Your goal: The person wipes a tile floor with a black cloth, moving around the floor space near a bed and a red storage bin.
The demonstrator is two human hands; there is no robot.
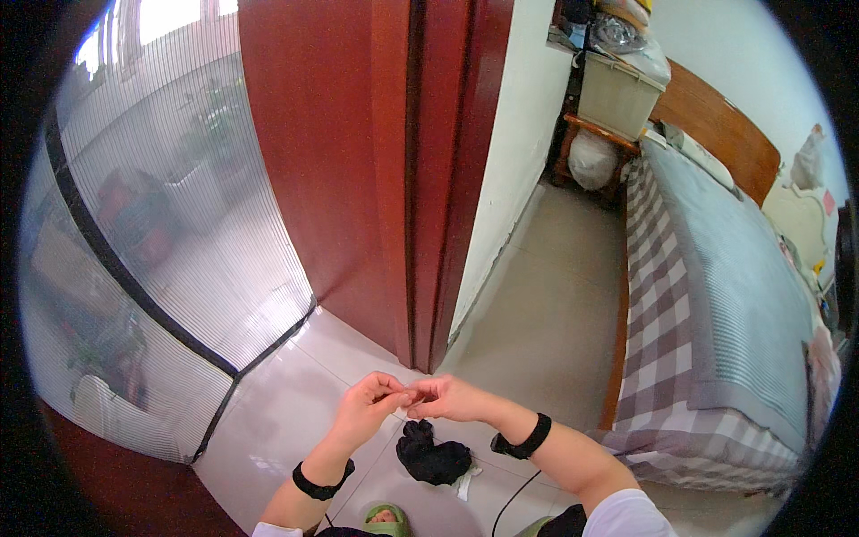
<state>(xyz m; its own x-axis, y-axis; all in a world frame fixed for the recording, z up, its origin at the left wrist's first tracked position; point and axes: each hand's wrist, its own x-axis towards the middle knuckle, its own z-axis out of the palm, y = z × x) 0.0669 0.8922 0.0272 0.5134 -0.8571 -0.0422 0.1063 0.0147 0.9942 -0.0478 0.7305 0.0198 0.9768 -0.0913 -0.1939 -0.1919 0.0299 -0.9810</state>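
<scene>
Both hands meet in front of the body above the tiled floor, fingertips close together. My left hand (372, 401) has its thumb and index finger pinched; whether something tiny is between them cannot be told. My right hand (448, 397) is bent in the same way against it, its fingertips partly hidden. Each forearm wears a black band (323, 480). Below the hands, a bundle of black cloth (435, 458) appears on or above the floor, with a bit of white material (468, 481) at its lower right edge.
A dark red door frame (429, 201) stands ahead. At left hangs a translucent striped curtain (181, 201) with black edging. To the right is a bed (751, 335) with a checked cover, and beyond it a lidded plastic box (619, 94). A black cable (513, 500) runs near the green slippers (396, 519).
</scene>
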